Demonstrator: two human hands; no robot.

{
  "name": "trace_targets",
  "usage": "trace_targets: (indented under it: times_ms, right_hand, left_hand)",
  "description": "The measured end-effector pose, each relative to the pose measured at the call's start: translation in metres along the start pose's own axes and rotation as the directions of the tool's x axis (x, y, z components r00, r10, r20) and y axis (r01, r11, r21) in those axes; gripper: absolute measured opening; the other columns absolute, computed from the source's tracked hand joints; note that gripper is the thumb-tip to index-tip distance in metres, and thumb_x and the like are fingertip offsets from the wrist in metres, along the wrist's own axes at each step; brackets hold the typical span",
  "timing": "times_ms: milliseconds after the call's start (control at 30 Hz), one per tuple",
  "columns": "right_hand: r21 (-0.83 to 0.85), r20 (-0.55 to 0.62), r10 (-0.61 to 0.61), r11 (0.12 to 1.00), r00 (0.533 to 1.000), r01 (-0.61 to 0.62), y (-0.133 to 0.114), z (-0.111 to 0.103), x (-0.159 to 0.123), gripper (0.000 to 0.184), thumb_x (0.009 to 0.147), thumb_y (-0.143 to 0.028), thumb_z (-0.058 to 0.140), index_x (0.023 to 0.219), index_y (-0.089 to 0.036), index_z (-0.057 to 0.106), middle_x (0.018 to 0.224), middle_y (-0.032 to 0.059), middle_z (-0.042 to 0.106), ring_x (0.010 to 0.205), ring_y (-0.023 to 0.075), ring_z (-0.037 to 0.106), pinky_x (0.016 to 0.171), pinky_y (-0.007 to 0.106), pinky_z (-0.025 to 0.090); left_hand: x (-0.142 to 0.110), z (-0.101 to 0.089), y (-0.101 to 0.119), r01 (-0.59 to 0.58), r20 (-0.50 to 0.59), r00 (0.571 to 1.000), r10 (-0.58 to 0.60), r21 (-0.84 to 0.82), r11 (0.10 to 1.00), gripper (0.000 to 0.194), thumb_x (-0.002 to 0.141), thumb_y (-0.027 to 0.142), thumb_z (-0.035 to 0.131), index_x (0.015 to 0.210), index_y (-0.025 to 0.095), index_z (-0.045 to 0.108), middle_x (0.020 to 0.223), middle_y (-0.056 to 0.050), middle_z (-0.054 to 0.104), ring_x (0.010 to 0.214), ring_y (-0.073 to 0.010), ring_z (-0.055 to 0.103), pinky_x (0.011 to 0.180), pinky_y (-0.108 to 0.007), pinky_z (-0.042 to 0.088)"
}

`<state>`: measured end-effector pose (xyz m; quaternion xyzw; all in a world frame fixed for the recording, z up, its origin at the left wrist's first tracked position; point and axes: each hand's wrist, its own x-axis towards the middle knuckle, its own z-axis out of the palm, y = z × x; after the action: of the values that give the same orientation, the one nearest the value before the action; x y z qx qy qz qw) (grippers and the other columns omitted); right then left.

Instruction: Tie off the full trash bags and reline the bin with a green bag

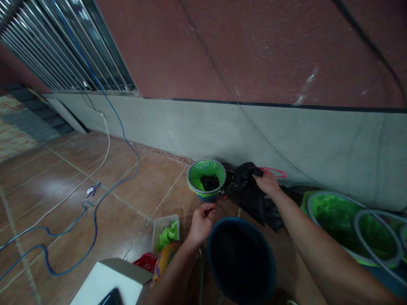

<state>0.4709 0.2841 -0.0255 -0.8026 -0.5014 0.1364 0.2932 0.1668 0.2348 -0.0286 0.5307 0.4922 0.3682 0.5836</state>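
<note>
If the black bag [249, 195] beside the blue bucket [241, 225], pinched by the right hand [267, 183], is pulled too hard, it may be torn; the left hand [202, 222] is loosely curled.

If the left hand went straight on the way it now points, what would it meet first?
The left hand would probably meet the small green-lined bucket just ahead, though depth is unclear.

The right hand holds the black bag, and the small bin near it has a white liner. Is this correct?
The colour is wrong: the head view shows a green liner in the small bin. The right hand holds the black bag.
</note>
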Motion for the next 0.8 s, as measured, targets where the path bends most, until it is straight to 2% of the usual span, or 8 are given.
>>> trace_targets:
  times_ms: [67,200,333,533,600,667,733,800]
  right_hand:
    - [-0.036,0.134,0.11,0.994,0.985,-0.106,0.023,0.037,-0.015,0.031,0.075,-0.026,0.061,0.103,-0.017,0.069,0.103,0.0101,0.072,0.102,0.0262,0.065,0.092,0.036,0.049]
    - [-0.103,0.103,0.231,0.97,0.968,-0.22,0.067,0.092,-0.052,0.061,0.07,-0.031,0.071,0.127,-0.015,0.06,0.119,0.0149,0.066,0.122,0.0312,0.057,0.1,0.036,0.047]
    - [-0.182,0.217,0.252,0.96,0.943,-0.215,0.089,0.116,-0.068,0.071,0.076,-0.038,0.066,0.137,-0.006,0.05,0.13,0.0206,0.061,0.128,0.0342,0.053,0.104,0.04,0.044]
    - [-0.148,0.327,0.29,0.956,0.899,-0.254,0.087,0.135,-0.079,0.066,0.078,-0.035,0.059,0.135,-0.003,0.052,0.129,0.0227,0.063,0.123,0.0316,0.059,0.102,0.04,0.046]
    - [-0.107,0.312,0.292,0.956,0.904,-0.272,0.085,0.137,-0.085,0.06,0.078,-0.036,0.059,0.13,-0.007,0.058,0.124,0.0202,0.066,0.116,0.031,0.063,0.099,0.042,0.048]
    - [-0.047,0.271,0.266,0.964,0.925,-0.263,0.085,0.133,-0.094,0.056,0.077,-0.038,0.058,0.126,-0.01,0.061,0.118,0.0183,0.069,0.107,0.0302,0.066,0.094,0.042,0.05]
    - [0.029,0.226,0.248,0.965,0.942,-0.261,0.084,0.126,-0.105,0.055,0.076,-0.042,0.057,0.122,-0.012,0.064,0.113,0.0164,0.071,0.099,0.0285,0.068,0.09,0.041,0.051]
    - [0.087,0.197,0.28,0.95,0.94,-0.301,0.081,0.117,-0.118,0.055,0.076,-0.046,0.055,0.119,-0.014,0.066,0.109,0.0147,0.072,0.094,0.0276,0.068,0.087,0.041,0.051]
  left_hand:
    - [0.003,-0.002,0.0,0.055,-0.014,0.998,-0.056,-0.013,0.998,0.02,0.074,0.028,0.065,0.088,0.016,0.07,0.074,-0.001,0.066,0.065,-0.012,0.055,0.063,-0.023,0.042]
    - [0.006,-0.001,0.007,0.109,0.04,0.993,-0.107,-0.033,0.994,0.019,0.073,0.029,0.064,0.087,0.016,0.069,0.075,-0.001,0.066,0.065,-0.0119,0.055,0.062,-0.024,0.042]
    - [0.007,0.002,0.009,0.103,0.083,0.991,-0.102,-0.003,0.995,0.021,0.077,0.03,0.062,0.091,0.016,0.069,0.074,-0.001,0.064,0.065,-0.0116,0.054,0.06,-0.023,0.041]
    - [0.001,-0.005,0.031,0.063,0.027,0.998,-0.059,-0.151,0.987,0.021,0.076,0.032,0.066,0.09,0.016,0.069,0.071,0.0,0.063,0.062,-0.0091,0.052,0.058,-0.021,0.039]
    - [0.0,-0.029,0.044,0.021,-0.079,0.996,-0.038,-0.207,0.978,0.025,0.072,0.034,0.072,0.089,0.016,0.069,0.077,-0.001,0.066,0.065,-0.009,0.054,0.062,-0.02,0.042]
    - [0.003,-0.068,0.049,0.0,-0.194,0.98,-0.041,-0.204,0.979,0.032,0.072,0.039,0.073,0.094,0.015,0.07,0.084,-0.003,0.068,0.066,-0.0089,0.056,0.065,-0.021,0.045]
    - [0.008,-0.115,0.038,0.027,-0.33,0.942,-0.064,-0.115,0.993,0.037,0.075,0.041,0.07,0.102,0.015,0.069,0.089,-0.004,0.069,0.067,-0.0089,0.058,0.065,-0.021,0.046]
    - [0.012,-0.157,0.009,0.204,-0.414,0.898,-0.148,0.094,0.974,0.038,0.083,0.038,0.062,0.111,0.013,0.066,0.096,-0.006,0.07,0.071,-0.0108,0.062,0.065,-0.021,0.047]
